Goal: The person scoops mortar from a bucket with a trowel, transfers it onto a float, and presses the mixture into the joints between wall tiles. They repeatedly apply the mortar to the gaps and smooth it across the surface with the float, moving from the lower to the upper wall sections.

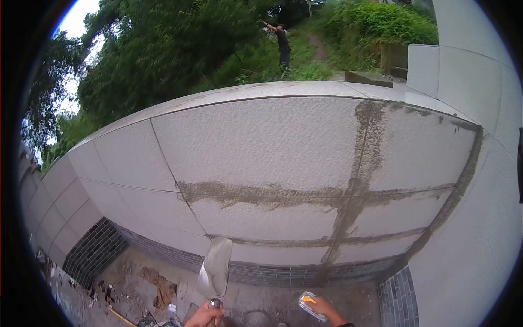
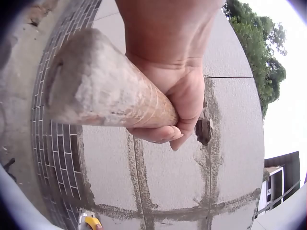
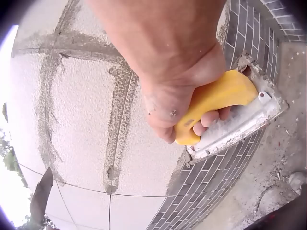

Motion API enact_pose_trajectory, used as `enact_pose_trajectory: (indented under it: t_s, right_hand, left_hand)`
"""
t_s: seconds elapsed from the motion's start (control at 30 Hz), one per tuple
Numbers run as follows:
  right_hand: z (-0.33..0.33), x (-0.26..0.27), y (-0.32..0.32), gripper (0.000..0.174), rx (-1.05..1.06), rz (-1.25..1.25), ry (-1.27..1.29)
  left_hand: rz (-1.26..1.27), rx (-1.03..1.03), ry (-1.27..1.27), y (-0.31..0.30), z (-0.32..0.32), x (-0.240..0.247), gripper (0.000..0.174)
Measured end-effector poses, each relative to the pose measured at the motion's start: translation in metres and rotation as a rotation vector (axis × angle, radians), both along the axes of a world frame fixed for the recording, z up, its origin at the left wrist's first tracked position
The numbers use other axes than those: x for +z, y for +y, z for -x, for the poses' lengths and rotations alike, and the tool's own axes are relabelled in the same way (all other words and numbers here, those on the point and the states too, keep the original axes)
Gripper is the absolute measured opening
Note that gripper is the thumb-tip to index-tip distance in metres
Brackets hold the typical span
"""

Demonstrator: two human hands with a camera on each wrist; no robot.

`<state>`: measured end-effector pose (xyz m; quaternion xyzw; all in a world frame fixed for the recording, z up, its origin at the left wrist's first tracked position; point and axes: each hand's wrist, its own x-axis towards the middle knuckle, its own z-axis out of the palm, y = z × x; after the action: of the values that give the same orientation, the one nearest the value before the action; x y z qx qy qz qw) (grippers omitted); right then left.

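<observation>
My left hand [image 1: 206, 314] grips the wooden handle [image 2: 110, 88] of a trowel, its broad grey metal blade [image 1: 215, 267] pointing up in front of the wall. In the left wrist view the fingers curl round the handle and its butt faces the camera. My right hand [image 1: 325, 309] holds a plastering float [image 3: 240, 129] by its yellow handle [image 3: 218, 98], fingers wrapped round it. The float's flat metal plate is smeared with grey mortar and overlaps the foot of the wall in the right wrist view. Grey mortar bands [image 1: 261, 193] run along the joints of the pale wall panels [image 1: 261, 136].
Dark brick-pattern tiles [image 1: 294, 273] edge the wall's base. Rubble and scraps [image 1: 160, 286] lie on the concrete floor at left. A side wall [image 1: 463, 234] stands at right. Beyond the wall top are trees and a person [image 1: 283, 46] with a raised arm.
</observation>
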<state>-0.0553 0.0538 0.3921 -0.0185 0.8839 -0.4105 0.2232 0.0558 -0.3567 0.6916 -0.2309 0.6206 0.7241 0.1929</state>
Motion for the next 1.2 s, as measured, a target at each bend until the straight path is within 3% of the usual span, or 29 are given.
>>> enact_pose_trajectory:
  t_s: [0.2,0.33,0.37,0.4,0.47,0.57,0.6,0.67,0.7,0.77,0.8,0.9,1.0,1.2]
  right_hand:
    - [0.015,0.001,-0.009,0.059,0.043,-0.038,0.126]
    - [0.027,0.018,-0.041,0.070,0.090,-0.123,0.117]
    - [0.030,0.025,-0.054,0.073,0.110,-0.154,0.133]
    - [0.034,0.036,-0.071,0.075,0.096,-0.062,0.018]
    - [0.038,0.071,-0.112,0.075,0.123,0.166,-0.086]
    - [0.028,0.117,-0.187,0.060,0.310,0.678,-0.149]
    - [0.023,0.134,-0.210,0.060,0.305,0.672,-0.144]
    - [0.012,0.163,-0.254,0.044,0.384,0.868,-0.496]
    - [0.008,0.161,-0.272,0.044,0.383,0.861,-0.495]
    - [0.000,0.150,-0.305,0.028,0.412,0.956,-0.794]
    - [-0.004,0.121,-0.314,0.020,0.392,1.145,-0.750]
    - [0.011,0.106,-0.321,0.021,0.391,1.093,-0.753]
    - [0.005,0.087,-0.334,0.022,0.384,1.104,-0.780]
    - [0.000,0.055,-0.347,0.023,0.386,1.172,-0.819]
  left_hand:
    - [-0.045,-0.009,0.023,-0.004,0.000,0.001,0.021]
    - [-0.078,-0.009,0.036,-0.009,0.000,0.000,0.020]
    - [-0.083,-0.008,0.034,-0.018,0.011,-0.019,0.020]
    - [-0.170,-0.047,0.071,-0.031,0.034,-0.055,0.014]
    - [-0.259,-0.090,0.105,-0.044,0.051,-0.075,0.015]
    - [-0.403,-0.155,0.159,-0.041,0.070,-0.059,0.017]
    - [-0.401,-0.205,0.174,-0.042,0.075,-0.057,0.017]
    - [-0.449,-0.263,0.193,-0.041,0.081,-0.043,0.016]
    - [-0.501,-0.269,0.191,-0.040,0.078,-0.036,0.016]
    - [-0.513,-0.300,0.161,-0.048,0.075,-0.033,0.017]
    - [-0.530,-0.329,0.127,-0.051,0.076,-0.032,0.018]
    - [-0.447,-0.202,0.166,-0.066,0.056,-0.008,0.013]
    - [-0.542,-0.288,0.193,-0.089,0.065,-0.041,0.015]
    - [-0.574,-0.342,0.225,-0.099,0.070,-0.038,0.018]
